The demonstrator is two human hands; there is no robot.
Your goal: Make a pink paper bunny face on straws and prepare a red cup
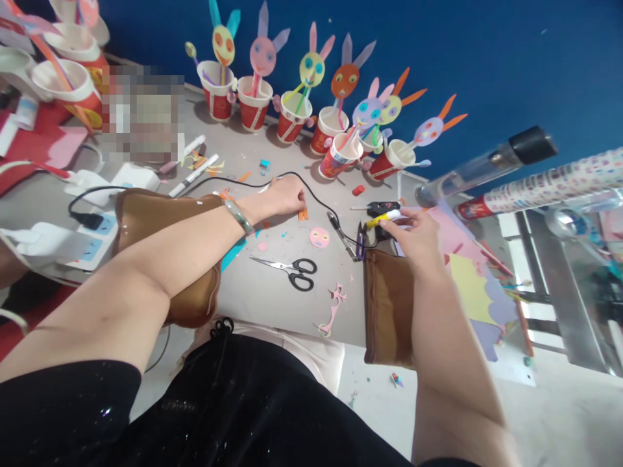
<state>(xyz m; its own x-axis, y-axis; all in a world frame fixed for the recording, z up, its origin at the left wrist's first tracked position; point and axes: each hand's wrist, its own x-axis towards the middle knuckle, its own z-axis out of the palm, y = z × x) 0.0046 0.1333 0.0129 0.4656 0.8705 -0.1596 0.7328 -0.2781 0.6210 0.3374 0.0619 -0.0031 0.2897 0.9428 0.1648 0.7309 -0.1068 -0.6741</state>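
Note:
My left hand (288,194) is low over the table, its fingers curled downward and mostly hidden. A small orange paper piece (304,213) shows just below the fingers; I cannot tell whether it is gripped. In my right hand (419,232), thumb and fingers pinch a yellow marker (382,219) with a white end, above dark tools. Between the hands lies a pink paper face (320,237) with yellow eyes. Nearer me rest black-handled scissors (292,267), blades slightly apart and pointing left. A pink paper offcut (335,308) is close to the table's front edge.
Red-and-white paper cups (256,107) with paper rabbit figures line the blue wall. A black cable (318,201) crosses the table. Brown cushioned pads (392,311) lie at the edge, under my forearms. A power strip (92,243) sits left, coloured paper (470,285) right.

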